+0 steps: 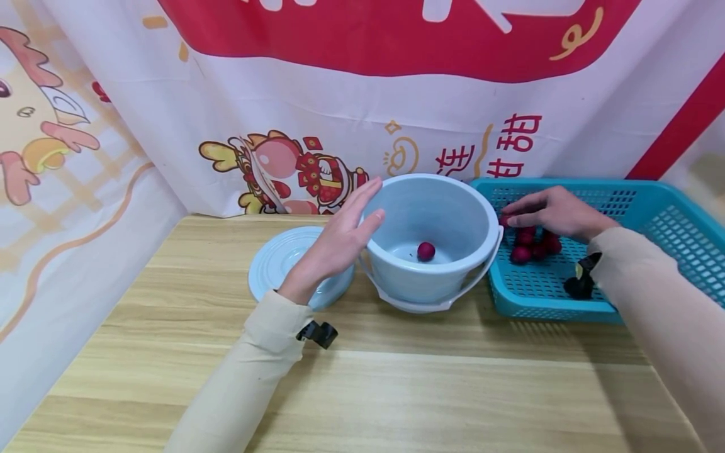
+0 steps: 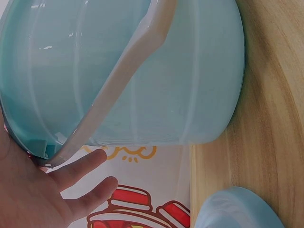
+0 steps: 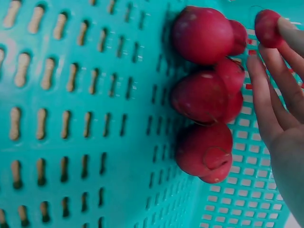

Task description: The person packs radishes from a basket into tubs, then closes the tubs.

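A light blue bucket (image 1: pixel 430 286) stands upright with one red radish (image 1: pixel 426 251) on its bottom. At the bucket's left rim is my left hand (image 1: pixel 345 233), its fingers extended against the outside. The bucket's pale handle (image 2: pixel 111 90) hangs down the near side. Over the turquoise basket (image 1: pixel 544 308), my right hand (image 1: pixel 557 211) pinches a radish (image 3: pixel 267 28) between thumb and fingertips. Below and beside that hand, several more radishes (image 3: pixel 202 35) lie grouped on the basket floor; thin roots show on some.
Left of the bucket a round light blue lid (image 1: pixel 266 270) lies on the wooden table (image 1: pixel 396 390), partly behind my left forearm. A printed cloth (image 1: pixel 340 94) hangs behind the bucket and basket. The basket's slotted wall (image 1: pixel 688 239) rises at the right.
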`<state>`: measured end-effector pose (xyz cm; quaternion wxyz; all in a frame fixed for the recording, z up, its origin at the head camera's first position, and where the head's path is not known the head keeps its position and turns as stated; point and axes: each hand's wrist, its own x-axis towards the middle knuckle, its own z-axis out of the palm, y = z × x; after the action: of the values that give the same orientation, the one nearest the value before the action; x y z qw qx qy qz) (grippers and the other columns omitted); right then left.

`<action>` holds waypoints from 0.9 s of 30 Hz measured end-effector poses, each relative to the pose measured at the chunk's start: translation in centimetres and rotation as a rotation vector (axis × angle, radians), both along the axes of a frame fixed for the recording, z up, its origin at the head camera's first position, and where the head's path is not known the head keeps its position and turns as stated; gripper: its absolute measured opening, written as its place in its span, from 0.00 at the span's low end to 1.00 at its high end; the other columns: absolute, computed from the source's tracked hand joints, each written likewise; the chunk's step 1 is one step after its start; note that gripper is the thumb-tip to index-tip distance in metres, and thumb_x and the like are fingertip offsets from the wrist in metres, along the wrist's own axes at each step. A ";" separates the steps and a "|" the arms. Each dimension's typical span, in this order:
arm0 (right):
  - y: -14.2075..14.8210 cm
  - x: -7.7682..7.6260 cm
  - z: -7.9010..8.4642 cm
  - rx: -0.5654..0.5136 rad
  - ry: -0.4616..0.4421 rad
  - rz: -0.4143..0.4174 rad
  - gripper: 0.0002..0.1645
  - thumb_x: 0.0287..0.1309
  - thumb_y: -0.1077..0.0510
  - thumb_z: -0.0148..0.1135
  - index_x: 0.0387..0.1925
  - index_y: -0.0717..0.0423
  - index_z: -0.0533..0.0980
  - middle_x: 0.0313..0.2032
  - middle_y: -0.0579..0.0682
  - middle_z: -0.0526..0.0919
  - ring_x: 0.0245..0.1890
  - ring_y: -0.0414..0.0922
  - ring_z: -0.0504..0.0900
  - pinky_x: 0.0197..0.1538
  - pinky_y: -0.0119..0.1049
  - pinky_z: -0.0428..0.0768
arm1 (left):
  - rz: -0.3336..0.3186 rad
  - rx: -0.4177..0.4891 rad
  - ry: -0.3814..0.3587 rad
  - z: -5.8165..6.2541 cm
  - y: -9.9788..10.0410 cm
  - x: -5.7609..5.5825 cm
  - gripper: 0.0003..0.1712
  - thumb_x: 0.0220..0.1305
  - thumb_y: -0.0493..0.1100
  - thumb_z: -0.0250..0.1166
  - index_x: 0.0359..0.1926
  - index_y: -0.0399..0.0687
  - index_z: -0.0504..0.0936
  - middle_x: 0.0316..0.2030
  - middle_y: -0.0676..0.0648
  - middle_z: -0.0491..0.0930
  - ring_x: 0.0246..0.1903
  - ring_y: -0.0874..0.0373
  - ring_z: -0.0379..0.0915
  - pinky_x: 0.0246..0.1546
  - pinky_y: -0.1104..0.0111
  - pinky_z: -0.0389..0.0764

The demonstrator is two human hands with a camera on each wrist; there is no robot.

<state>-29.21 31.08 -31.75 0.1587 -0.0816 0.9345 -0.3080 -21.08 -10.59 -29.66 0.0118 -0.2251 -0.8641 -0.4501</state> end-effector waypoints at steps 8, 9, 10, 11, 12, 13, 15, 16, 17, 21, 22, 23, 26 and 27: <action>0.1 0.2 0.9 -0.121 -0.017 -0.043 0.39 0.73 0.35 0.61 0.76 0.47 0.71 0.66 0.60 0.83 0.69 0.64 0.78 0.71 0.75 0.69 | 0.006 -0.002 -0.001 0.0 0.0 0.0 0.37 0.82 0.57 0.47 0.86 0.58 0.53 0.86 0.57 0.46 0.86 0.57 0.41 0.84 0.43 0.51; 0.1 0.3 1.0 -0.139 -0.011 -0.049 0.39 0.72 0.35 0.62 0.76 0.47 0.72 0.66 0.58 0.84 0.69 0.63 0.78 0.72 0.74 0.69 | 0.006 -0.001 0.000 0.0 0.0 0.0 0.37 0.82 0.56 0.48 0.86 0.58 0.53 0.86 0.56 0.47 0.86 0.57 0.41 0.84 0.43 0.50; 0.0 0.4 1.2 -0.150 -0.004 -0.053 0.40 0.71 0.34 0.62 0.76 0.46 0.71 0.67 0.58 0.83 0.69 0.62 0.78 0.72 0.74 0.69 | 0.006 -0.001 0.000 0.0 0.0 0.0 0.37 0.82 0.57 0.48 0.86 0.58 0.53 0.86 0.56 0.47 0.86 0.57 0.41 0.84 0.43 0.50; 0.0 0.5 1.3 -0.156 0.003 -0.058 0.41 0.70 0.32 0.63 0.77 0.45 0.71 0.68 0.57 0.82 0.70 0.61 0.76 0.72 0.73 0.70 | 0.005 0.001 0.000 0.0 0.0 0.0 0.37 0.82 0.56 0.48 0.86 0.58 0.53 0.86 0.56 0.47 0.86 0.57 0.41 0.84 0.43 0.50; -0.1 0.6 1.4 -0.162 0.013 -0.063 0.42 0.69 0.32 0.63 0.77 0.44 0.71 0.69 0.57 0.81 0.70 0.61 0.76 0.72 0.72 0.71 | 0.005 0.001 -0.001 0.1 0.0 0.0 0.37 0.82 0.56 0.48 0.86 0.58 0.53 0.86 0.56 0.47 0.86 0.57 0.41 0.84 0.43 0.50; -0.1 0.6 1.6 -0.167 0.024 -0.067 0.42 0.69 0.31 0.64 0.77 0.43 0.70 0.71 0.56 0.80 0.71 0.60 0.76 0.72 0.71 0.72 | 0.005 0.002 -0.002 0.1 0.0 0.0 0.37 0.82 0.56 0.48 0.86 0.57 0.53 0.86 0.56 0.47 0.86 0.57 0.41 0.84 0.44 0.50; -0.2 0.8 1.8 -0.171 0.041 -0.077 0.43 0.68 0.31 0.64 0.77 0.42 0.70 0.73 0.56 0.77 0.71 0.59 0.74 0.71 0.67 0.75 | 0.003 0.005 -0.004 0.1 0.1 0.0 0.37 0.82 0.56 0.48 0.86 0.57 0.53 0.86 0.55 0.47 0.86 0.57 0.41 0.84 0.44 0.50; -0.3 0.9 1.9 -0.170 0.049 -0.083 0.43 0.67 0.30 0.64 0.77 0.41 0.70 0.74 0.55 0.76 0.71 0.58 0.73 0.70 0.65 0.77 | 0.003 0.006 -0.005 0.1 0.1 0.0 0.37 0.82 0.56 0.48 0.86 0.57 0.53 0.86 0.55 0.47 0.86 0.57 0.41 0.84 0.44 0.50; -0.4 1.0 2.1 -0.172 0.055 -0.088 0.43 0.67 0.30 0.64 0.77 0.40 0.70 0.74 0.55 0.75 0.72 0.57 0.71 0.69 0.63 0.78 | 0.003 0.006 -0.004 0.1 0.1 0.0 0.37 0.82 0.55 0.48 0.86 0.57 0.53 0.86 0.55 0.47 0.86 0.57 0.41 0.84 0.44 0.50; -0.7 1.3 2.8 -0.184 0.085 -0.108 0.44 0.65 0.30 0.66 0.78 0.38 0.70 0.76 0.54 0.72 0.74 0.57 0.68 0.62 0.49 0.85 | 0.003 0.004 0.000 0.0 0.1 0.0 0.37 0.82 0.55 0.48 0.86 0.56 0.53 0.87 0.53 0.47 0.86 0.56 0.41 0.84 0.44 0.50; -0.9 1.4 3.0 -0.192 0.094 -0.118 0.45 0.64 0.30 0.67 0.78 0.37 0.69 0.77 0.54 0.71 0.74 0.57 0.67 0.60 0.45 0.87 | 0.003 0.004 0.000 0.0 0.1 0.1 0.37 0.82 0.55 0.48 0.86 0.56 0.53 0.87 0.53 0.47 0.86 0.56 0.41 0.84 0.44 0.51; -1.0 1.4 3.2 -0.202 0.101 -0.128 0.46 0.63 0.30 0.68 0.78 0.36 0.69 0.78 0.54 0.70 0.75 0.57 0.66 0.56 0.40 0.88 | 0.004 0.004 0.001 0.0 0.0 0.1 0.37 0.82 0.56 0.48 0.86 0.56 0.53 0.87 0.53 0.47 0.86 0.56 0.41 0.84 0.44 0.51; -1.3 1.5 3.8 -0.241 0.121 -0.158 0.46 0.62 0.31 0.69 0.78 0.34 0.68 0.79 0.54 0.67 0.75 0.56 0.64 0.48 0.33 0.90 | 0.002 0.004 0.003 0.0 0.0 0.0 0.37 0.82 0.56 0.48 0.86 0.56 0.53 0.87 0.53 0.47 0.86 0.57 0.41 0.84 0.44 0.50; -1.3 1.6 4.0 -0.252 0.128 -0.162 0.46 0.62 0.32 0.69 0.78 0.34 0.68 0.79 0.54 0.67 0.75 0.56 0.64 0.46 0.32 0.90 | 0.001 0.004 0.003 0.0 0.0 0.0 0.37 0.82 0.56 0.47 0.86 0.56 0.53 0.87 0.53 0.47 0.86 0.57 0.41 0.84 0.44 0.50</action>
<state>-27.65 29.75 -27.79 0.0622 -0.0447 0.9002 -0.4287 -21.05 -10.59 -29.62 0.0138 -0.2250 -0.8633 -0.4515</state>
